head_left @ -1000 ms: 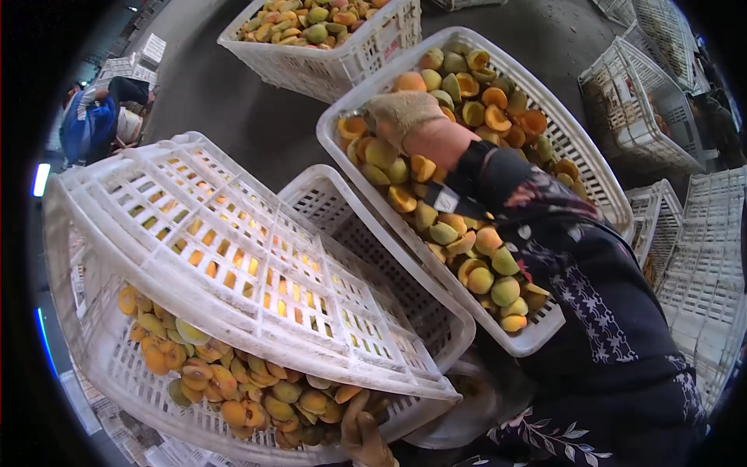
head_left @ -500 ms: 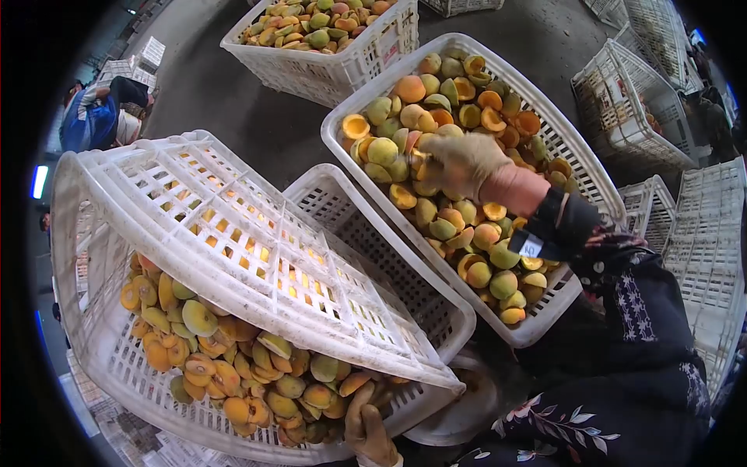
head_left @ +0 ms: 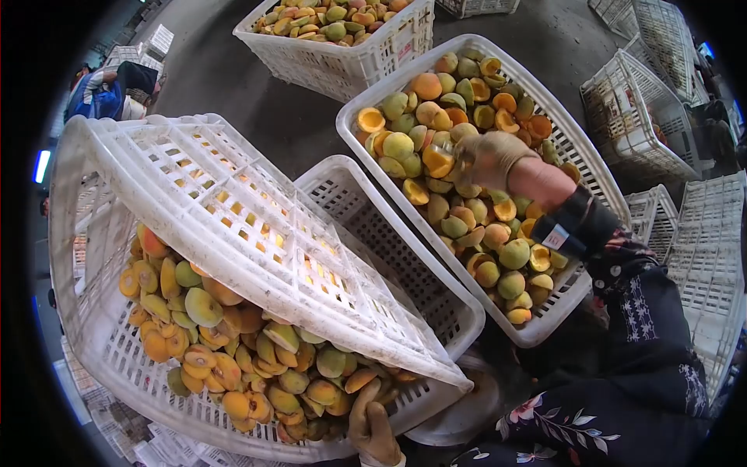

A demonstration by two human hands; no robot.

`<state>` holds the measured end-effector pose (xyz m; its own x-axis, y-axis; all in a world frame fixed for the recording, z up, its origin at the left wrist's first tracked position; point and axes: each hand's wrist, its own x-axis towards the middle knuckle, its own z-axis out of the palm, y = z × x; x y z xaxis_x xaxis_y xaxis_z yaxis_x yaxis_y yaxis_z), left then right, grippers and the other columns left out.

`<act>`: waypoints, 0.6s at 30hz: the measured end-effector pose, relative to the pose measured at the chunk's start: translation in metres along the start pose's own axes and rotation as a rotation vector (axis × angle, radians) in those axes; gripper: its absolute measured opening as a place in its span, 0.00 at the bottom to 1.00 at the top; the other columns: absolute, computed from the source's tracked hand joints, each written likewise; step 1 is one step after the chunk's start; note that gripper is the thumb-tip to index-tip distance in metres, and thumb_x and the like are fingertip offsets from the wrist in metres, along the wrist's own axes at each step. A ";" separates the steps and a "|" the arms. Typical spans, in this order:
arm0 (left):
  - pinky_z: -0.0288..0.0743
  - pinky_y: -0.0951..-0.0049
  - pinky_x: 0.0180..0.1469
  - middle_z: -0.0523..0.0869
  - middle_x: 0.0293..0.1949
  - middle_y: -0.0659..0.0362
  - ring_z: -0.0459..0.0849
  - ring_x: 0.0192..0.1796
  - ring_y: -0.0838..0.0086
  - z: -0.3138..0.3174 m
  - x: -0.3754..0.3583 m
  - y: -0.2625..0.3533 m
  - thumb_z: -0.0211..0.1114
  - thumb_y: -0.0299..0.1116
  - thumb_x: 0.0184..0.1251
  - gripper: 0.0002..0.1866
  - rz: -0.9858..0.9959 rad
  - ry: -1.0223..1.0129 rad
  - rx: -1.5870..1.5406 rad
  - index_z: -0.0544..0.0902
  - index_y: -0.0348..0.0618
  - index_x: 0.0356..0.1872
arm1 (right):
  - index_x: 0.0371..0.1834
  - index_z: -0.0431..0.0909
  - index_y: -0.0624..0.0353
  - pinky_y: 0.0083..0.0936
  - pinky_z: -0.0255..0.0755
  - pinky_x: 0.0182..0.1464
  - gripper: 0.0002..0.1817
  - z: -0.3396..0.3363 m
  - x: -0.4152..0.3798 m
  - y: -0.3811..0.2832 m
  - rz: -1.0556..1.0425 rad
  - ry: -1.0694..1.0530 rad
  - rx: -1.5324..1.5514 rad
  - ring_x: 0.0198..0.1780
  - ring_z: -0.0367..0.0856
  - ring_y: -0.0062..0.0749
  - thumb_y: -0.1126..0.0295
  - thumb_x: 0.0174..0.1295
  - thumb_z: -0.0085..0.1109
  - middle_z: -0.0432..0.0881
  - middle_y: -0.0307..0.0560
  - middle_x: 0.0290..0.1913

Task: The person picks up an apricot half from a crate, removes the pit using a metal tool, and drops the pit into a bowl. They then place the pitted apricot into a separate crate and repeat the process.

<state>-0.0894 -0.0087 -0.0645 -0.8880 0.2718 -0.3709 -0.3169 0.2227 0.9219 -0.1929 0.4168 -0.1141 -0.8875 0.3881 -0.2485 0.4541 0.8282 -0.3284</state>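
My right hand [head_left: 494, 162], gloved and blurred by motion, is over the halved and whole fruit [head_left: 513, 255] in the white crate [head_left: 537, 331] at centre right. Beside its fingers is a cut orange fruit half [head_left: 437, 160]; whether they grip it is unclear. My left hand [head_left: 373, 428], also gloved, is at the bottom centre with its fingers bent over the near rim of a tilted white crate [head_left: 101, 311]. Halved fruit [head_left: 226, 373] lies inside that crate, against its lower side.
An inner crate [head_left: 459, 327] stands between the two fruit crates. Another fruit-filled crate [head_left: 350, 70] is at the top. White crates [head_left: 638, 117] line the right side. A person [head_left: 97, 93] is at the far left. A round white container [head_left: 467, 405] sits at bottom centre.
My right hand has shifted slightly right, and a cut orange face now shows beside its fingers. The crates appear slightly shifted in the view. My left hand stays at the rim.
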 end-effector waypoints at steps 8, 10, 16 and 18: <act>0.77 0.65 0.60 0.80 0.59 0.46 0.81 0.57 0.62 -0.001 0.000 0.002 0.54 0.39 0.79 0.22 -0.055 0.030 0.049 0.75 0.29 0.60 | 0.33 0.80 0.55 0.35 0.78 0.42 0.10 0.007 0.002 -0.001 -0.020 -0.071 0.101 0.36 0.85 0.40 0.61 0.56 0.61 0.85 0.45 0.31; 0.77 0.65 0.60 0.80 0.59 0.47 0.81 0.57 0.62 0.000 0.001 -0.001 0.55 0.40 0.79 0.22 -0.052 0.037 0.042 0.76 0.29 0.60 | 0.30 0.80 0.55 0.30 0.78 0.40 0.11 -0.010 0.012 -0.003 -0.013 -0.115 0.253 0.34 0.85 0.34 0.59 0.58 0.59 0.85 0.43 0.30; 0.76 0.64 0.60 0.81 0.59 0.49 0.81 0.56 0.63 0.004 0.005 0.006 0.57 0.42 0.78 0.23 -0.050 0.038 0.093 0.77 0.30 0.60 | 0.33 0.78 0.56 0.20 0.74 0.29 0.17 -0.032 0.083 -0.045 0.072 -0.273 0.552 0.28 0.80 0.21 0.52 0.62 0.58 0.82 0.40 0.30; 0.75 0.64 0.60 0.81 0.59 0.49 0.81 0.56 0.63 0.003 0.003 0.002 0.58 0.43 0.77 0.24 -0.072 0.050 0.073 0.77 0.30 0.60 | 0.39 0.81 0.56 0.23 0.77 0.32 0.18 0.016 0.153 -0.030 -0.009 -0.284 0.544 0.31 0.84 0.26 0.52 0.62 0.59 0.85 0.43 0.34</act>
<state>-0.0918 -0.0047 -0.0641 -0.8802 0.2057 -0.4277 -0.3566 0.3078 0.8821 -0.3406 0.4450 -0.1566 -0.8698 0.1973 -0.4522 0.4882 0.4767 -0.7311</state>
